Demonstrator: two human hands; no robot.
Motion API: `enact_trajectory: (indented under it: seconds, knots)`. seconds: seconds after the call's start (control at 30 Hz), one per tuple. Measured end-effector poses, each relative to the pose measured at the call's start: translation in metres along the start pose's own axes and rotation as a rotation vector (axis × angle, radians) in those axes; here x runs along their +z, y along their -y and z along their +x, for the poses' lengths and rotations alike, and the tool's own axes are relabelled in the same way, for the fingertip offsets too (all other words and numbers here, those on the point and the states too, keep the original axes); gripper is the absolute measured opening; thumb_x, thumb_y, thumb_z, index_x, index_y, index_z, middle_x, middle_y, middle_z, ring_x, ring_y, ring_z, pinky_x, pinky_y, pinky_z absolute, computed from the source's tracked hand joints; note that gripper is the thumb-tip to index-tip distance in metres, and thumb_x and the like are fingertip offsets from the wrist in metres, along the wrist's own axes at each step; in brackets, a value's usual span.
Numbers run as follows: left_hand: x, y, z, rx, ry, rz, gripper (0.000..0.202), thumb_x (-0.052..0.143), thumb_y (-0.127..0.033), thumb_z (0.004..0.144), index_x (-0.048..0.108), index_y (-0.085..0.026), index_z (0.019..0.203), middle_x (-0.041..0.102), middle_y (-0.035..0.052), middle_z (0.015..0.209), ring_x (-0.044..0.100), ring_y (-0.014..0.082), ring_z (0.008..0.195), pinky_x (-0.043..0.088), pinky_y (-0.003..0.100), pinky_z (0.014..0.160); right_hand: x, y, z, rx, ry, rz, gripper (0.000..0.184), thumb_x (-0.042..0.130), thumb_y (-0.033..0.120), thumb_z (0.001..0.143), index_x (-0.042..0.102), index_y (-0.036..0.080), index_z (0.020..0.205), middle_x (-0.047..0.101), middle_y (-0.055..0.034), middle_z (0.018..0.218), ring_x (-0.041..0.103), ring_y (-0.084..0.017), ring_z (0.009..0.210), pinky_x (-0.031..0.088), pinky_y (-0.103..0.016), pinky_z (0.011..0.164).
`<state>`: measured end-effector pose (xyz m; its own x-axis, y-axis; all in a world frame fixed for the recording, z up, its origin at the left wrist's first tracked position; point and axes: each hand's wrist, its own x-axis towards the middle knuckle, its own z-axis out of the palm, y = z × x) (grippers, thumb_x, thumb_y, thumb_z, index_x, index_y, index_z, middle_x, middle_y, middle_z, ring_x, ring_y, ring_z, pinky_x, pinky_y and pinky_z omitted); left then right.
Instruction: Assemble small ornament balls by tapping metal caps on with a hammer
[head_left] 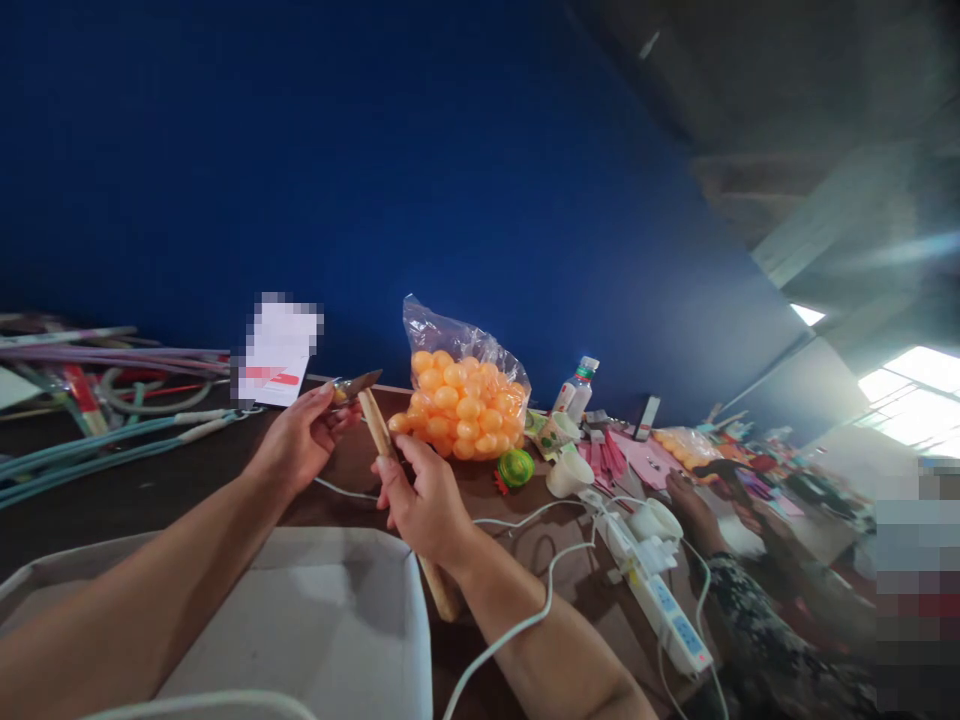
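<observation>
My left hand (301,440) is closed on a small knife (364,383) with a dark pointed blade, its handle mostly covered by the fingers. My right hand (427,500) grips a pale wooden stick (376,425), which runs down past my wrist. The blade lies close to the stick's upper end; I cannot tell whether they touch. Just beyond my right hand stands a clear plastic bag (466,400) full of orange balls. A green and red round item (515,468) lies to its right.
A whitish bin (360,560) sits below my arms. White cables and a power strip (664,610) lie to the right, near tape rolls (568,473) and a bottle (577,390). Bundled light blue rods (112,455) fill the left. A co-worker's hand (694,510) works at right.
</observation>
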<state>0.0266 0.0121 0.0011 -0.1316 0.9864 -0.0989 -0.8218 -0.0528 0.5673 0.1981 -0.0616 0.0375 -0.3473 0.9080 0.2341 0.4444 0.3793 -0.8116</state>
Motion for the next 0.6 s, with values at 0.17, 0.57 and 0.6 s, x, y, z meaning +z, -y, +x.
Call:
enact_trajectory:
  seconds: [0.17, 0.57, 0.6]
  knots:
    - [0.002, -0.004, -0.002, -0.021, -0.062, -0.039, 0.019, 0.048, -0.012, 0.096, 0.066, -0.010, 0.089, 0.075, 0.0080, 0.074, 0.070, 0.0142, 0.060, 0.059, 0.024, 0.059, -0.002, 0.016, -0.010, 0.034, 0.139, 0.073, 0.027, 0.042, 0.040, 0.100, 0.056, 0.019, 0.109, 0.062, -0.0001, 0.083, 0.058, -0.008, 0.051, 0.044, -0.017, 0.043]
    - [0.005, -0.010, -0.006, -0.043, -0.080, -0.047, 0.022, 0.045, -0.015, 0.099, 0.065, -0.010, 0.089, 0.076, 0.0086, 0.073, 0.068, 0.0136, 0.054, 0.057, 0.023, 0.051, 0.004, 0.054, -0.044, -0.205, 0.623, -0.516, 0.036, 0.054, 0.043, 0.090, 0.059, 0.018, 0.116, 0.072, -0.0087, 0.100, 0.068, -0.023, 0.087, 0.053, -0.030, 0.069]
    - [0.006, -0.011, -0.006, -0.047, -0.084, -0.039, 0.022, 0.045, -0.015, 0.099, 0.065, -0.010, 0.089, 0.076, 0.0086, 0.073, 0.068, 0.0136, 0.054, 0.057, 0.023, 0.051, 0.004, 0.058, -0.045, -0.206, 0.673, -0.581, 0.041, 0.054, 0.045, 0.090, 0.059, 0.016, 0.118, 0.073, -0.0108, 0.101, 0.069, -0.025, 0.085, 0.053, -0.031, 0.066]
